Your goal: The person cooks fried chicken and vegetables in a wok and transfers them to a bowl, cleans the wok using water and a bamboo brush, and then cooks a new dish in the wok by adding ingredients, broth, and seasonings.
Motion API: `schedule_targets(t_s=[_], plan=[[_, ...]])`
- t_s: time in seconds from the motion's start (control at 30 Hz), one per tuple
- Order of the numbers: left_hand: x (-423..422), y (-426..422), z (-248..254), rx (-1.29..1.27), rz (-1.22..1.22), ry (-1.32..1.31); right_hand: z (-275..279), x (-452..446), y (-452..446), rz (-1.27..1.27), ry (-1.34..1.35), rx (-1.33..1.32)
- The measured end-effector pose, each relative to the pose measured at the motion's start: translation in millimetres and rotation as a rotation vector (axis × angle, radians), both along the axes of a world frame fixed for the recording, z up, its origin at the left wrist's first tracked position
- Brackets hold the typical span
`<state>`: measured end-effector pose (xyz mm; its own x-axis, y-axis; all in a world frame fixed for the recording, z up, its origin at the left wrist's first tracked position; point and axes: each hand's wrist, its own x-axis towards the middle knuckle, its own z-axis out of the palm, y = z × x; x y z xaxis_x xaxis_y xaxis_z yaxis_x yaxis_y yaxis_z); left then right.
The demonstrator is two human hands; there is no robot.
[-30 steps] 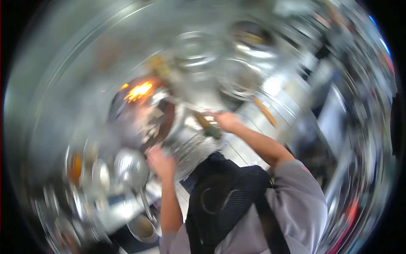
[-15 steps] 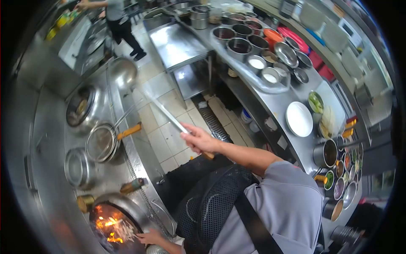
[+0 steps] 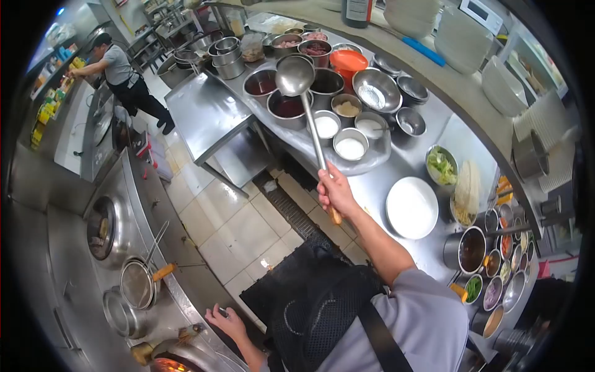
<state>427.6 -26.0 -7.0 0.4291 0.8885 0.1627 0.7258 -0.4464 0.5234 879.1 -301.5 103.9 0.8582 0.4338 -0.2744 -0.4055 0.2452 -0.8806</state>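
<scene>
Apparent step: ladle (image 3: 307, 106) positioning, left of plate (image 3: 412, 208). Right hand (image 3: 336, 191): fingers wrapped around ladle. Left hand (image 3: 229, 323): grip cannot be determined. Next move likely needs steady aim.

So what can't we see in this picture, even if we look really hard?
- Food in the wok, head view: the bottom edge cuts the wok off.
- Part of the red-sauce pot's rim, head view: the ladle covers it.
- Bottle's top, head view: cut off by the top edge.
- Dark thing at the left hand, head view: too small to tell what it is or whether it's held.
</scene>
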Motion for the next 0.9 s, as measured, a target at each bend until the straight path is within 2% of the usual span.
schedule_targets(t_s=[0.07,0.17,0.23,0.47,0.5,0.57,0.7,0.9], plan=[[13,-5,-13,-0.067,-0.017,0.000,1,28,-17,-0.060,0.003,-0.072],[25,-21,-37,-0.155,-0.002,0.025,18,64,-53,0.050,-0.089,-0.295],[25,-28,-49,-0.149,-0.032,0.082,18,74,-58,0.090,-0.095,-0.344],[64,-40,-52,-0.181,0.013,0.028,33,98,-47,0.210,-0.169,-0.619],[66,-39,-56,-0.176,0.024,-0.009,35,98,-46,0.218,-0.174,-0.624],[63,-40,-62,-0.177,0.043,-0.051,42,98,-45,0.204,-0.038,-0.426],[56,-44,-69,-0.166,0.077,-0.101,53,90,-42,0.142,0.134,-0.212],[41,-46,-72,-0.163,0.111,-0.128,62,79,-39,0.125,0.115,-0.162]])
